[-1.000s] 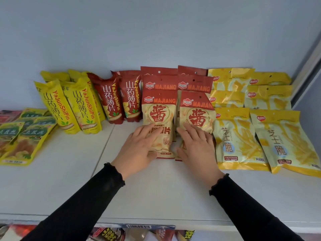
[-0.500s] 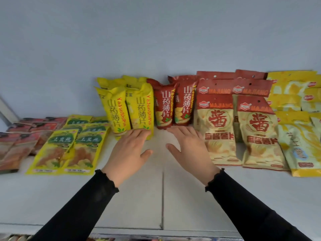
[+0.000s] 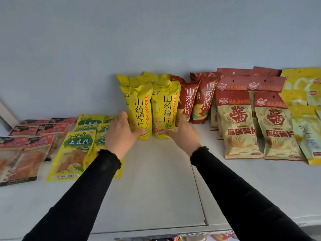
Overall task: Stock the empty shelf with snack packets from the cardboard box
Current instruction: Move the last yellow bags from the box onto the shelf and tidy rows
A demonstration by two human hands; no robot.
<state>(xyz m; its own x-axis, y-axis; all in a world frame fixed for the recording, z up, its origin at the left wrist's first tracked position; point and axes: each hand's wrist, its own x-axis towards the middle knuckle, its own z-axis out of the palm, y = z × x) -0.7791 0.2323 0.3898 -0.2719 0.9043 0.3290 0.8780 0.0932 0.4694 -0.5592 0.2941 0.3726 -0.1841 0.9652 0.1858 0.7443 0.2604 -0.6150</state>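
Shelf [image 3: 156, 197] nearly full already. Left hand [image 3: 120, 134] curled round the bottom of one standing yellow packet [image 3: 139, 112]. Right hand [image 3: 185, 134] curled round the bottom of its twin [image 3: 165, 108]. Red packets [image 3: 196, 100] just right of the right hand. Green packets [image 3: 76, 146] lying flat, left of the left hand. Cardboard box not in sight. Likely only tidying left to do.

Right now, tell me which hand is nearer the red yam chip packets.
Right. The right hand holds the front yellow yam chip packets on their right side, touching the red yam chip packets. The left hand holds the yellow packets' far left side.
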